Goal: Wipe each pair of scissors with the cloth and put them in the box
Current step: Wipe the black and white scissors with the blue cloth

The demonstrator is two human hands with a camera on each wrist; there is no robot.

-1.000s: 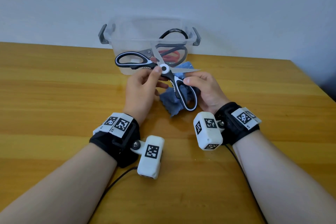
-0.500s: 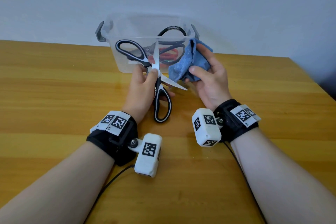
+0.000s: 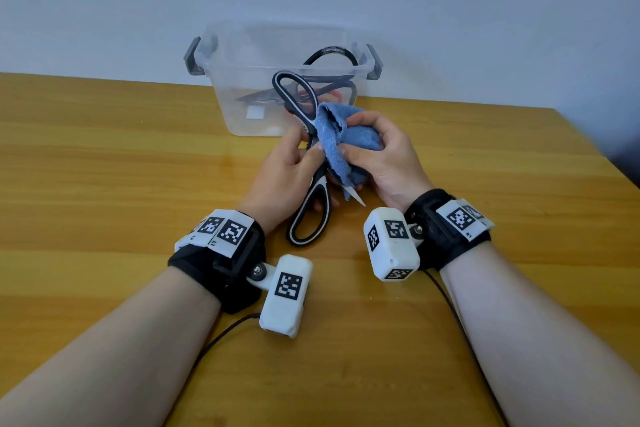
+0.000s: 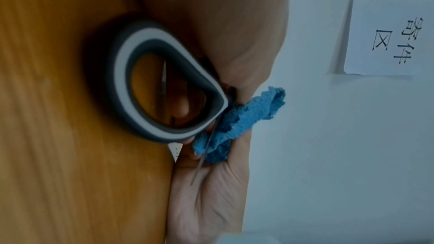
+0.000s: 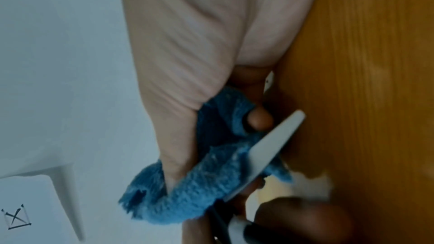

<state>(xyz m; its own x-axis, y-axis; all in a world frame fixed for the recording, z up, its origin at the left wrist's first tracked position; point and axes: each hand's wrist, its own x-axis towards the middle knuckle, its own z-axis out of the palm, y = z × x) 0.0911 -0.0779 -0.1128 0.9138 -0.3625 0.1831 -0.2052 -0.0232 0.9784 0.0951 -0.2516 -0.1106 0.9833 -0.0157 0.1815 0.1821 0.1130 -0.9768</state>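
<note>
Two hands meet above the wooden table (image 3: 104, 184): black-and-white-handled scissors (image 3: 309, 215) are pinched near the pivot by the left hand (image 3: 284, 177). One blade is wrapped in the crumpled blue cloth (image 3: 346, 142), gripped by the right hand (image 3: 388, 163)'s curled fingers, just before the clear plastic box (image 3: 249, 87).

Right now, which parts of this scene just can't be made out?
- Head view: how many scissors lie in the box; its cloudy wall and the held scissors blur them together.
- Head view: the blade under the cloth; only its tip shows.
- Left wrist view: the left hand hides its own grip.
- Right wrist view: the handles, cut off by the bottom edge.
</note>
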